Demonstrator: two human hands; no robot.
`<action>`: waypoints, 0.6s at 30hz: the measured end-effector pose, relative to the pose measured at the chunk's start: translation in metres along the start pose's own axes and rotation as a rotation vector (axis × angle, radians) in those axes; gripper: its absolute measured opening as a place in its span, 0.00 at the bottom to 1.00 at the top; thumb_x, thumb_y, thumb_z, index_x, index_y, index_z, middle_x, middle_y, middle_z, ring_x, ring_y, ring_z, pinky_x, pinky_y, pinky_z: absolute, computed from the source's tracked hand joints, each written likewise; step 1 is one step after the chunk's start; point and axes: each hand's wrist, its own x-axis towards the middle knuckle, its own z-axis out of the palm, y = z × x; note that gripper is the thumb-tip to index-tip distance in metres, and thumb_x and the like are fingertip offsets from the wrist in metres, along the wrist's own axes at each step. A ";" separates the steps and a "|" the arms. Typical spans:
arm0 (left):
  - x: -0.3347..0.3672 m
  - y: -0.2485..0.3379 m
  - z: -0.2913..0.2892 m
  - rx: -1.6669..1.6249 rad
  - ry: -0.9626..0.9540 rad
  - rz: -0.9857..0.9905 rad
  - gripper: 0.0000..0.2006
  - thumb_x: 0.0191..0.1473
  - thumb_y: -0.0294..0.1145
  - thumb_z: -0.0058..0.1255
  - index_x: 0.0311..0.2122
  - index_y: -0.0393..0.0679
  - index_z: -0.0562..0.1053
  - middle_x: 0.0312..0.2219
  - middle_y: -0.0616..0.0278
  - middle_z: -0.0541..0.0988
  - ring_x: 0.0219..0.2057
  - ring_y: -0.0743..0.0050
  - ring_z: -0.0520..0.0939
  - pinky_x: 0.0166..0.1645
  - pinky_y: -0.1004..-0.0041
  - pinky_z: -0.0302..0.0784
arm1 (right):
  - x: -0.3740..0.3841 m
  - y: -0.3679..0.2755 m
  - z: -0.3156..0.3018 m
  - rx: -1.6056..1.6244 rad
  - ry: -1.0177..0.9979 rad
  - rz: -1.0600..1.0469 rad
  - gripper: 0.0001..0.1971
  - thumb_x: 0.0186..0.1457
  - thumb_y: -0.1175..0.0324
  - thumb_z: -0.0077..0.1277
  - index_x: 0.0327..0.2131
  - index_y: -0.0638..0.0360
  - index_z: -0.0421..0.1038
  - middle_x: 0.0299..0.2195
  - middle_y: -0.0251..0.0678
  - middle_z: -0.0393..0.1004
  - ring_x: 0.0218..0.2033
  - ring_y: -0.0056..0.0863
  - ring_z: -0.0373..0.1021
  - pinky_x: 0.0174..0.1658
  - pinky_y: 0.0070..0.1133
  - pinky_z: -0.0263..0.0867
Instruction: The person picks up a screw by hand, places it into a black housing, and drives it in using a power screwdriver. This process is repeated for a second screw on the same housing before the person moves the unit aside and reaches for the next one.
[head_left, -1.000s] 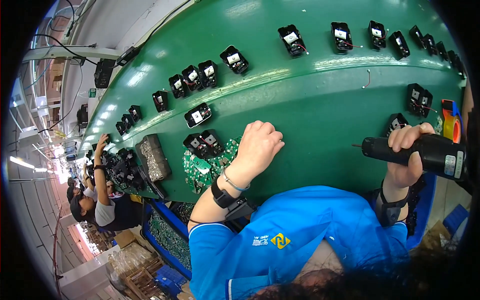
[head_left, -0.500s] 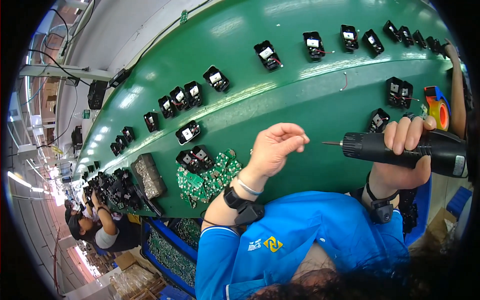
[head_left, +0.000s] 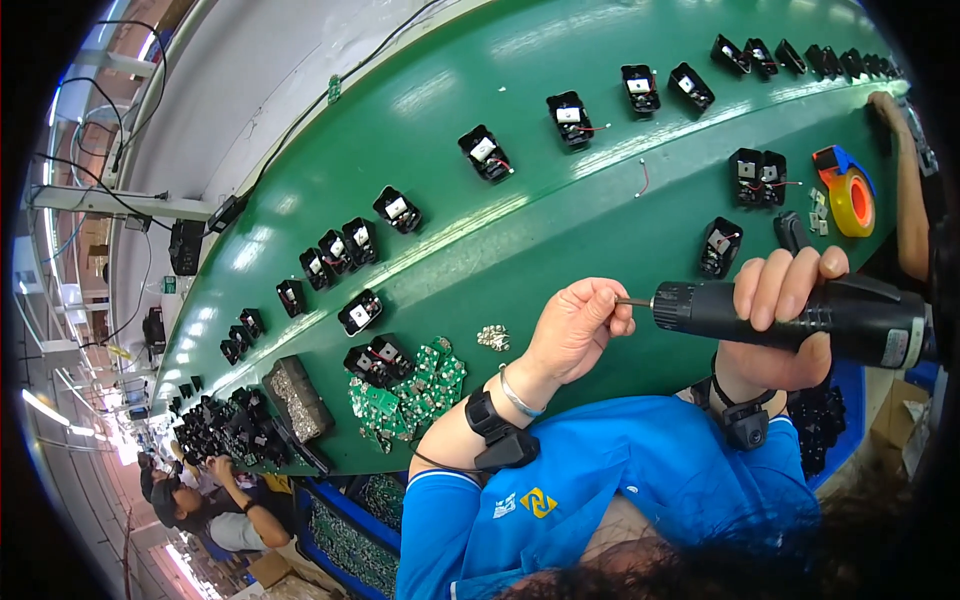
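My right hand (head_left: pixel 775 345) is wrapped round a black electric screwdriver (head_left: pixel 695 305), held level with its bit pointing left. The fingers of my left hand (head_left: pixel 575 330) are pinched together at the bit's tip; whatever is between them is too small to make out. Left of that hand lies a small heap of shiny screws (head_left: pixel 493 337) on the green tabletop (head_left: pixel 540 240). A loose pile of green circuit boards (head_left: pixel 410 395) is by my left forearm. Beyond the screwdriver stands an open black housing (head_left: pixel 720 247) with a white part inside.
More black housings (head_left: pixel 485 153) stand in a line along the far side. At the right are an orange-and-blue tape dispenser (head_left: pixel 852 200) and another person's arm (head_left: pixel 908 190). A dark box of small metal parts (head_left: pixel 298 398) sits left, near heaped black parts (head_left: pixel 225 430). Blue bins (head_left: pixel 345 545) flank me.
My left hand's pinched fingers and the screwdriver bit's tip have come together; they were apart before. The small heap of screws, mostly hidden earlier, now shows.
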 end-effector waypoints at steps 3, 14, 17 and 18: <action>0.005 -0.010 0.008 -0.023 -0.003 -0.021 0.10 0.49 0.38 0.43 0.29 0.42 0.68 0.20 0.67 0.69 0.21 0.81 0.68 0.32 0.76 0.66 | -0.004 -0.009 -0.003 -0.017 -0.014 -0.029 0.25 0.40 0.62 0.55 0.40 0.56 0.55 0.20 0.30 0.61 0.19 0.23 0.61 0.23 0.20 0.58; 0.027 -0.042 0.037 0.154 -0.040 -0.200 0.07 0.49 0.27 0.43 0.34 0.40 0.68 0.27 0.61 0.73 0.26 0.80 0.71 0.35 0.79 0.68 | -0.016 -0.051 -0.044 -0.107 -0.018 -0.259 0.25 0.40 0.64 0.53 0.40 0.60 0.53 0.21 0.31 0.61 0.18 0.21 0.61 0.20 0.17 0.60; 0.042 -0.052 0.039 0.298 -0.197 -0.273 0.09 0.49 0.26 0.43 0.38 0.40 0.67 0.31 0.61 0.72 0.30 0.80 0.72 0.37 0.81 0.68 | -0.021 -0.064 -0.060 -0.160 0.038 -0.230 0.23 0.40 0.65 0.49 0.40 0.62 0.52 0.21 0.31 0.60 0.18 0.20 0.59 0.21 0.15 0.58; 0.047 -0.052 0.039 0.301 -0.197 -0.280 0.09 0.49 0.26 0.43 0.38 0.40 0.67 0.31 0.61 0.72 0.30 0.80 0.72 0.37 0.81 0.68 | -0.021 -0.066 -0.064 -0.162 0.044 -0.233 0.23 0.40 0.65 0.49 0.40 0.62 0.52 0.21 0.31 0.60 0.18 0.20 0.59 0.21 0.15 0.58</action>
